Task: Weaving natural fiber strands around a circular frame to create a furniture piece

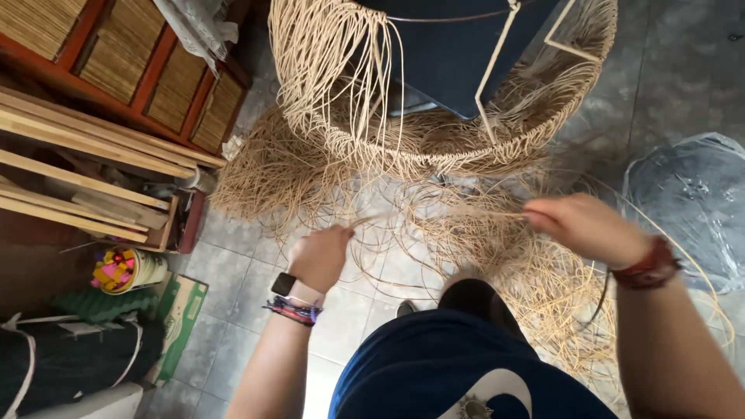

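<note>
A half-woven rattan basket form (434, 140) on a thin white wire frame (497, 70) stands on the tiled floor ahead of me, loose strands hanging from its rim. A heap of pale rattan strands (497, 256) spreads over the floor below it. My left hand (320, 257) is closed around the end of a rattan strand (434, 213) that runs across to my right hand (586, 227), which pinches its other part. The strand is stretched roughly level between both hands, above the heap. A watch and bracelets sit on my left wrist, a dark red band on my right.
Wooden slats and a red-framed woven-panel shelf (132, 70) line the left side. A small tub of coloured bits (124, 270), a green box (180, 314) and a dark bag (70, 357) lie at lower left. A clear plastic sheet (691, 202) covers something at right.
</note>
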